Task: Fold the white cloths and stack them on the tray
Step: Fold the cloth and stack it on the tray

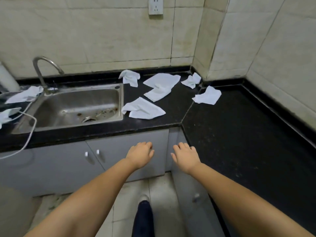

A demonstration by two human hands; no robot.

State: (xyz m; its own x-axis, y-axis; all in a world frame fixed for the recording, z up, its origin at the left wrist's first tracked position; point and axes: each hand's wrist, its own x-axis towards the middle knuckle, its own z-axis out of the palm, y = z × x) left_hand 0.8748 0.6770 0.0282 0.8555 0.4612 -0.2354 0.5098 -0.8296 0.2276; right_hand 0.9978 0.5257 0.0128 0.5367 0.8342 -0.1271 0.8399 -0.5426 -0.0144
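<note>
Below the counter [239, 134] edge, left hand [140, 155] and right hand [185, 156] hover palms-down, fingers loosely curled, holding nothing.

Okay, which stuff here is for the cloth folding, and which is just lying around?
For the job: white cloths on the counter; cloth by the faucet. No tray in view.

Lying about: sink, faucet, white cable, wall socket.

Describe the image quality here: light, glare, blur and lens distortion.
Head view: soft, even light with no hard shadows; dull sheen, no strong glare, on the sink; the counter edge bows from wide-angle distortion; forearms and cabinet handles look slightly soft; the white cloths stay readable.
</note>
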